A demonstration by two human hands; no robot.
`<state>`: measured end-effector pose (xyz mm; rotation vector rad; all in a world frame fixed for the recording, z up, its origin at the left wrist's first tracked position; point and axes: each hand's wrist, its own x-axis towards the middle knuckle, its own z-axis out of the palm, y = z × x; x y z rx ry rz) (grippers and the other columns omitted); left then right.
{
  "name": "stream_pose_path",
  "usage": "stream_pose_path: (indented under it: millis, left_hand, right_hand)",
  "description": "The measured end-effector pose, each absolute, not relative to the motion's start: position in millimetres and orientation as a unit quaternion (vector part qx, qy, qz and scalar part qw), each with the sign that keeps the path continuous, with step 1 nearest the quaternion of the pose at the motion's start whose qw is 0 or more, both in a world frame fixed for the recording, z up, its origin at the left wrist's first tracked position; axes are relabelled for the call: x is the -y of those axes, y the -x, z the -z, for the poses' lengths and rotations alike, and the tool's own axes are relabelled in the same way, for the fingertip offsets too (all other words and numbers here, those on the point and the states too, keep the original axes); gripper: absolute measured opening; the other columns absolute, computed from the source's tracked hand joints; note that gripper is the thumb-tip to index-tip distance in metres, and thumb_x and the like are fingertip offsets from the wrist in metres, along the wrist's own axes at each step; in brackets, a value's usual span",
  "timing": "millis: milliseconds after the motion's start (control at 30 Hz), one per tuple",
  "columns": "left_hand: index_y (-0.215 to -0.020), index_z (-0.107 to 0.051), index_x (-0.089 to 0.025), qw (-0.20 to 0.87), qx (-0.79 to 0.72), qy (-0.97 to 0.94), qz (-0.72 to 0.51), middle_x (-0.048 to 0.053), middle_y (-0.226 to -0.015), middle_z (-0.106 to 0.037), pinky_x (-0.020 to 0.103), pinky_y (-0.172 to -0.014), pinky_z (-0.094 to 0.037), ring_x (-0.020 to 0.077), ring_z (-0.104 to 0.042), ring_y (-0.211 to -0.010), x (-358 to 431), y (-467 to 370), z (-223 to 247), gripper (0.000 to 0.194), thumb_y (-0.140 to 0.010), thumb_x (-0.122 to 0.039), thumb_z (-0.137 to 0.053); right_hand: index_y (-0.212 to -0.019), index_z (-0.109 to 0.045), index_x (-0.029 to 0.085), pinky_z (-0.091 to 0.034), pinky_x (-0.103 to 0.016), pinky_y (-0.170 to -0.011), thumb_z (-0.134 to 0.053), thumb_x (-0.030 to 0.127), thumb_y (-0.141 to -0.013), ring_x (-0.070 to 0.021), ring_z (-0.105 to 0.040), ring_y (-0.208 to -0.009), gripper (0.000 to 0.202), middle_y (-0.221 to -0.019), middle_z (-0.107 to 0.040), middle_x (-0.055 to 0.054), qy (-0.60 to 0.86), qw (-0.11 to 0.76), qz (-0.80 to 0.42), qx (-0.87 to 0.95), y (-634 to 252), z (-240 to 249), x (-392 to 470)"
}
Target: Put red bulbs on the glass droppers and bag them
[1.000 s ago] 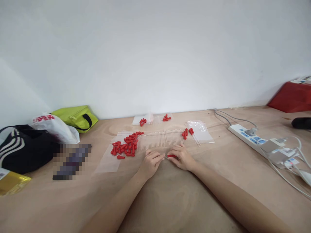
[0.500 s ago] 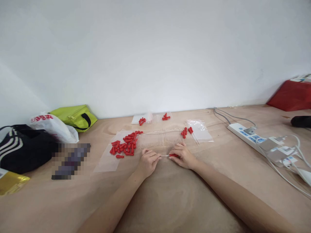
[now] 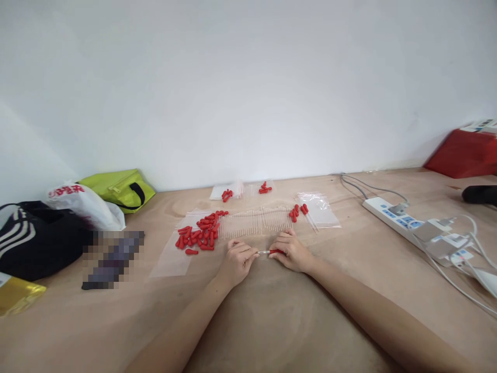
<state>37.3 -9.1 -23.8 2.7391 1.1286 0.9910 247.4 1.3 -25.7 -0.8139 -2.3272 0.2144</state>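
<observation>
Low over the table, my left hand (image 3: 238, 260) pinches a clear glass dropper tube (image 3: 264, 252). Opposite it, my right hand (image 3: 291, 252) is closed on a red rubber dropper bulb (image 3: 277, 252). The tube's right end meets the bulb at my right fingertips; how far it goes in is hidden. Beyond my hands lie rows of glass tubes (image 3: 240, 224), side by side. A pile of red bulbs (image 3: 200, 231) rests on clear plastic to the left. At the right of the rows are a few loose bulbs (image 3: 294, 213) and droppers (image 3: 310, 217) with bulbs on.
Small plastic bags (image 3: 320, 210) lie at the back. A power strip (image 3: 407, 228) with chargers and cables occupies the right side. On the left sit a black bag (image 3: 42, 243), a white plastic bag (image 3: 89, 207) and a yellow-green pouch (image 3: 120, 189). A red bag (image 3: 462, 153) stands far right.
Both hands keep their hold on the tube and bulb, nearly in place. Less of the red bulb shows at my right fingers. The view has shifted slightly.
</observation>
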Motion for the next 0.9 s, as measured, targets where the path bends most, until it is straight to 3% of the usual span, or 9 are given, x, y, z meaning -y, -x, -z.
stream_pose_path:
  millis: [167, 367, 533, 633, 733, 800, 900]
  left_hand:
    - [-0.078, -0.063, -0.021, 0.018, -0.375, -0.871, -0.318, -0.002, -0.067, -0.067, 0.032, -0.077, -0.031, 0.0111, -0.058, -0.061, 10.8, -37.9, 18.5, 0.023, -0.088, -0.028, -0.043]
    - [-0.081, -0.063, -0.02, 0.037, -0.403, -0.841, -0.359, 0.0, -0.066, -0.067, 0.032, -0.075, -0.032, 0.0121, -0.059, -0.062, 11.7, -40.9, 13.4, 0.027, -0.089, -0.031, -0.039]
    - [-0.082, -0.063, -0.02, 0.043, -0.393, -0.845, -0.359, -0.001, -0.062, -0.066, 0.033, -0.074, -0.033, 0.0118, -0.058, -0.058, 10.8, -42.3, 14.7, 0.028, -0.089, -0.032, -0.039]
    - [-0.087, -0.063, -0.02, 0.039, -0.392, -0.852, -0.344, 0.001, -0.071, -0.068, 0.035, -0.079, -0.033, 0.0143, -0.06, -0.068, 12.0, -42.4, 13.0, 0.026, -0.088, -0.034, -0.041]
    - [-0.108, -0.057, -0.022, 0.009, -0.411, -0.86, -0.304, 0.006, -0.101, -0.065, 0.043, -0.091, -0.027, 0.0216, -0.055, -0.098, 14.2, -40.0, 9.3, 0.032, -0.084, -0.04, -0.046]
    - [-0.124, -0.044, -0.022, 0.002, -0.409, -0.876, -0.255, 0.008, -0.121, -0.055, 0.046, -0.097, -0.023, 0.0248, -0.044, -0.115, 15.5, -37.0, 7.2, 0.045, -0.084, -0.042, -0.046]
    - [-0.134, -0.03, -0.023, 0.027, -0.367, -0.914, -0.169, 0.01, -0.138, -0.034, 0.047, -0.1, -0.023, 0.0271, -0.027, -0.128, 16.6, -32.9, 4.8, 0.058, -0.083, -0.046, -0.045]
  right_hand:
    - [-0.075, -0.062, 0.02, -0.037, -0.034, -0.075, -0.053, 0.036, -0.081, -0.0156, -0.056, -0.071, 0.019, -0.07, -0.064, -0.004, 0.316, 0.36, -0.133, 0.868, -251.3, 26.2, -4.1]
    - [-0.093, -0.059, 0.02, -0.045, -0.027, -0.055, -0.066, 0.048, -0.064, -0.0131, -0.056, -0.057, 0.041, -0.067, -0.064, 0.0, 0.412, 0.455, -0.423, 0.666, -241.9, 32.9, -6.0]
    - [-0.077, -0.057, 0.02, -0.047, -0.031, -0.071, -0.067, 0.045, -0.063, -0.0146, -0.061, -0.071, 0.03, -0.075, -0.065, -0.002, 0.354, 0.491, -0.553, 0.572, -218.8, 31.3, 2.9]
    - [-0.077, -0.056, 0.02, -0.046, -0.033, -0.078, -0.064, 0.045, -0.066, -0.016, -0.061, -0.076, 0.028, -0.076, -0.065, -0.002, 0.329, 0.512, -0.564, 0.558, -212.0, 28.7, 3.5]
    - [-0.089, -0.057, 0.02, -0.045, -0.034, -0.077, -0.057, 0.048, -0.071, -0.0168, -0.06, -0.075, 0.033, -0.075, -0.064, -0.003, 0.375, 0.531, -0.521, 0.553, -223.7, 26.8, -8.7]
    - [-0.098, -0.056, 0.019, -0.045, -0.033, -0.072, -0.051, 0.048, -0.074, -0.017, -0.059, -0.073, 0.038, -0.074, -0.063, -0.003, 0.444, 0.541, -0.448, 0.557, -242.8, 24.9, -22.3]
    - [-0.098, -0.059, 0.017, -0.041, -0.03, -0.068, -0.043, 0.045, -0.079, -0.0169, -0.056, -0.07, 0.038, -0.073, -0.062, -0.003, 0.54, 0.519, -0.291, 0.595, -279.8, 19.5, -41.2]
